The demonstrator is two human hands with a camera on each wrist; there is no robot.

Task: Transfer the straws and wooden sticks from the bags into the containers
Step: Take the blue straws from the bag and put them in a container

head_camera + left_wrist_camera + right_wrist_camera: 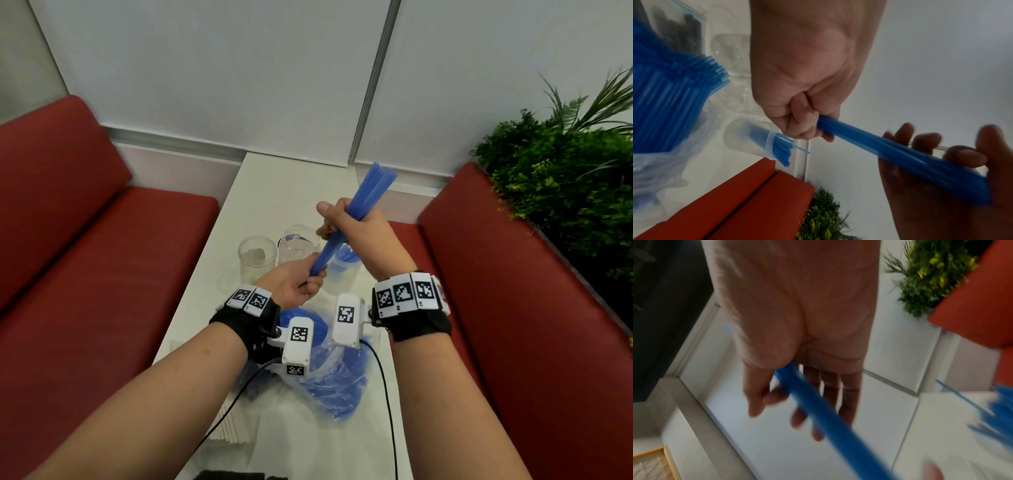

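A bundle of blue straws (371, 186) (879, 146) (818, 402) is held tilted in the air above the containers, top end fanning toward the wall. My left hand (301, 284) (801, 113) grips its lower end in a fist. My right hand (352, 226) (797, 386) wraps round its middle, thumb sticking out. Just below stands a clear container (342, 274) (756, 138) with blue straws in it. Two more clear containers (257, 257) (298, 240) stand to its left. A plastic bag of blue straws (335, 377) (663, 105) lies on the white table (274, 192) under my wrists.
Red benches (85, 257) (513, 291) flank the narrow table, and a green plant (565, 171) stands at the right. A stack of pale sticks (233, 428) lies at the table's near left. A zip bag with dark contents (684, 24) lies beside the straw bag. Black cables (387, 394) trail from my wrists.
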